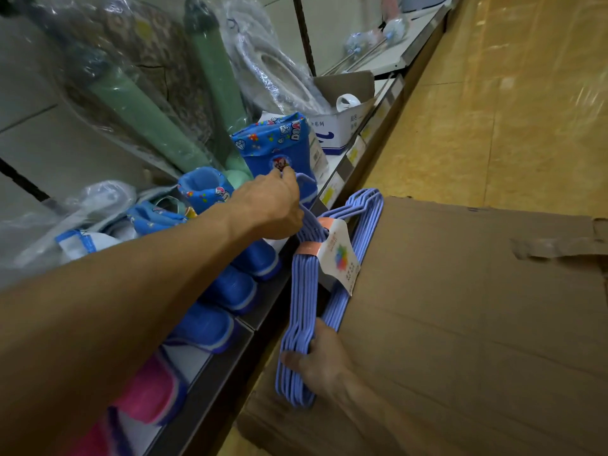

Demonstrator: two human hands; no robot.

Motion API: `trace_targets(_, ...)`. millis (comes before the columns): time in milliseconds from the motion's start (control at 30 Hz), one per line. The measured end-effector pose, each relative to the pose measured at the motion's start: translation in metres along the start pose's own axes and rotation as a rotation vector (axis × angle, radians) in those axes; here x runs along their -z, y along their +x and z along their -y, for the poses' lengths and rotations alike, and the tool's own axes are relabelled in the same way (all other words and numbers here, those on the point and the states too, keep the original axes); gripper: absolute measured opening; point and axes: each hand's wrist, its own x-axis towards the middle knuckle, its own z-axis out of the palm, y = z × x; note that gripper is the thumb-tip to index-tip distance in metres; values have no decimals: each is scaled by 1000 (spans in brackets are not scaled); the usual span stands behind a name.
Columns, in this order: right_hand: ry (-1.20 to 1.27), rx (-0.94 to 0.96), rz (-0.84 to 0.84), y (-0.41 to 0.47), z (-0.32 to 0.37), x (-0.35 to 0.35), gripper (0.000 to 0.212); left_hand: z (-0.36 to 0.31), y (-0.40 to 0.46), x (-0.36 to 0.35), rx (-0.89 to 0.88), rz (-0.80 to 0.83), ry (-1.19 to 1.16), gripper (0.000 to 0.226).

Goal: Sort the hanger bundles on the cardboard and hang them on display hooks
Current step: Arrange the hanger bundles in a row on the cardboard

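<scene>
A bundle of lilac-blue hangers [304,291], bound by an orange band with a white paper label [342,258], stands on edge against the left side of a large brown cardboard sheet [460,324]. My left hand [273,209] reaches across and grips the hook end at the bundle's top. My right hand [320,360] holds the bundle's lower corner, fingers wrapped around the wires. No display hook is in view.
A low shelf [263,311] runs along the left with blue children's rain boots [276,149], pink boots [151,393], plastic-wrapped green rolls [141,110] and a white carton [342,126]. Yellowish floor [493,110] lies to the right.
</scene>
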Motion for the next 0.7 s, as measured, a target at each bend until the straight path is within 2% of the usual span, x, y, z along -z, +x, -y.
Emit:
trace_targets(133,-96,-38,77,3,2,8,47,-2,8,0,30,36,8,66)
trace_targets(233,-52,-72,119,-3,5,25,47,-1,9,-1,48,8,-29,64)
trace_targets(300,-55,-71,63,-10,5,39,52,-4,6,-1,44,-63,-53,62)
trace_targets(367,-127,-64,-11,-20,4,58,46,-12,1,0,-9,-149,-117,64)
trace_targets(567,-544,-33,-138,-64,4,118,23,-60,-27,8,-225,-245,-432,48)
trace_targets(700,-739,-9,-183,-103,5,157,17,-94,-60,12,-293,-132,-874,37)
